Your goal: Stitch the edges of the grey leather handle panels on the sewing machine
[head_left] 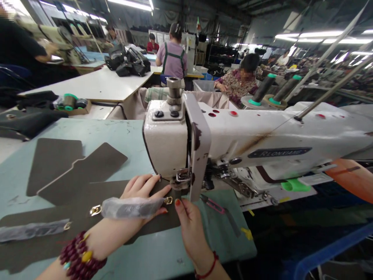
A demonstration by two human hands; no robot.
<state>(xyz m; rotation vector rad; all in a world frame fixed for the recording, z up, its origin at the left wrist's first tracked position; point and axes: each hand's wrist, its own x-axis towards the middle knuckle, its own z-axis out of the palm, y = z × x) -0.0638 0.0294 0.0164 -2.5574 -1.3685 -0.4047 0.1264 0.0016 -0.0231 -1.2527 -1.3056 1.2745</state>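
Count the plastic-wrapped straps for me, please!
2. One strap lies across the left hand; the other strap lies on dark material at the picture's left edge, partly cut off. More may be hidden.

This is a sewing workshop: a white industrial sewing machine (pixel 247 132) stands on a pale green worktable (pixel 113 130), 2 dark thread cones (pixel 264 89) rise behind it, and people (pixel 173 58) sit at further tables under fluorescent tubes (pixel 132 4).

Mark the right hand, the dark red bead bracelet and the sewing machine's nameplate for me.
Right hand (pixel 192 229): head view, mid-hand, near the thumb's base.
Dark red bead bracelet (pixel 78 256): head view, on its beads.
Nameplate (pixel 280 152): head view, on its lettering.
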